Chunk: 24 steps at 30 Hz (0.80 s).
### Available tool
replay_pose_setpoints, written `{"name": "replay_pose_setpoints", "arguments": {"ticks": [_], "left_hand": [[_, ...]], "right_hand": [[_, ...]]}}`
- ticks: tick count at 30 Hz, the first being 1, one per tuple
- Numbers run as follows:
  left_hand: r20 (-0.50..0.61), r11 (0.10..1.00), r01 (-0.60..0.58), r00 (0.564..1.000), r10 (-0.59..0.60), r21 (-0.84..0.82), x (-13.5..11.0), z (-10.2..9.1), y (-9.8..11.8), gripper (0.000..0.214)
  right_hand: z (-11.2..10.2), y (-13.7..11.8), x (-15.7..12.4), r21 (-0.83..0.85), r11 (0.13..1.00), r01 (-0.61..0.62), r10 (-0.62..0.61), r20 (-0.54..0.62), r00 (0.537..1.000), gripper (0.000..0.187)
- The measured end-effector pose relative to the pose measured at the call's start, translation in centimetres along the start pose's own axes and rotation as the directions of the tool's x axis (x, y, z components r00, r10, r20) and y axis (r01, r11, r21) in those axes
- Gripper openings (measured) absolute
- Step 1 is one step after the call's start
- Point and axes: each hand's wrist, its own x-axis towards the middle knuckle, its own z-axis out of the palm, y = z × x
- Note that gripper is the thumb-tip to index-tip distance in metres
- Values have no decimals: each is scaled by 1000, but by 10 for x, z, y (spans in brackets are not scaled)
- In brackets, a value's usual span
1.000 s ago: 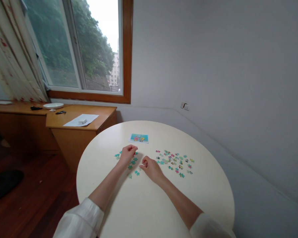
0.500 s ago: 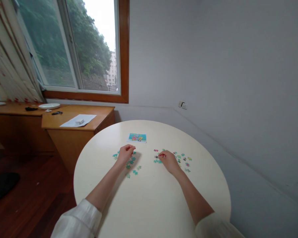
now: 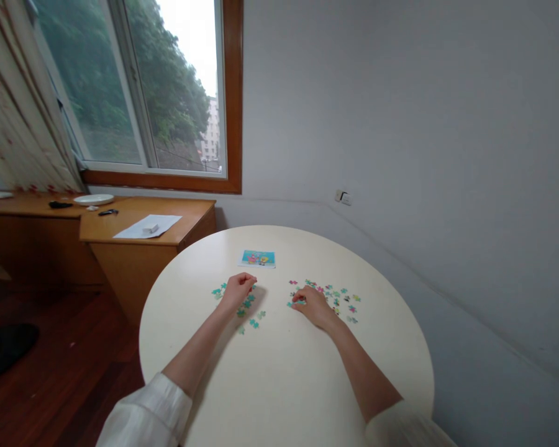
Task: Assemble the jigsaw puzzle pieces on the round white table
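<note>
Many-coloured jigsaw puzzle pieces lie loose on the white round table (image 3: 284, 385) in two groups. Above the left group, mostly teal pieces (image 3: 254, 323), my left hand (image 3: 237, 290) is closed with its fingertips pinched together; whatever they hold is too small to make out. My right hand (image 3: 313, 307) is at the near left edge of the right group (image 3: 352, 308), its thumb and forefinger closed on a teal puzzle piece (image 3: 302, 302). The palm hides several pieces beneath it. Beyond both hands lies a picture card (image 3: 258, 258) with cartoon figures on teal.
To the left stands a wooden desk (image 3: 195, 217) bearing a white paper sheet (image 3: 168, 225), a small white block (image 3: 149, 229) and a white plate (image 3: 94, 199). A wall (image 3: 470, 186) with a socket (image 3: 343, 197) runs behind and right of the table.
My right hand has lowered slightly and its fingers have come down onto the teal pieces, uncovering a pink piece behind. My left hand has shifted very slightly right, still pinched.
</note>
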Motion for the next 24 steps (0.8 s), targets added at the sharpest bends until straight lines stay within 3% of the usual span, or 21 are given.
{"name": "replay_pose_setpoints", "arguments": {"ticks": [14,21,24], "left_hand": [[7,1000,0,1000,0,18,1,1,-3,24],[5,1000,-8,1000,8,4,1,1,-2,23],[11,1000,-11,1000,11,3,1,1,-1,22]], "right_hand": [[-3,-13,-3,90,995,37,-40,37,999,8],[4,-18,-4,344,939,-33,0,94,996,4],[11,-23,1,475,880,-25,5,44,999,7]]}}
